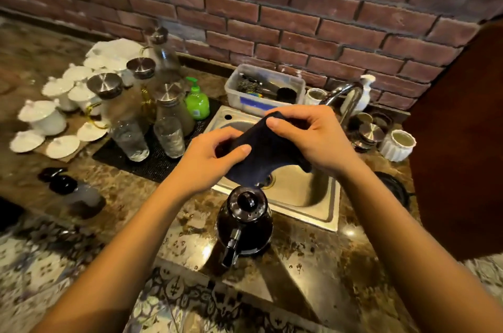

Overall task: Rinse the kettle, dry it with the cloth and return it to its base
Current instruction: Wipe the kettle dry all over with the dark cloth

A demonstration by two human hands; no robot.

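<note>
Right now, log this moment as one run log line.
phase: cloth prep | left hand: gripping dark cloth | right hand: gripping cloth | kettle: lidded, on counter by sink

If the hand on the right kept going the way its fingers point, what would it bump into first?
The right hand points leftward across the sink, gripping the dark cloth. Beyond the cloth, it would probably meet the left hand first, though depth is hard to judge.
</note>
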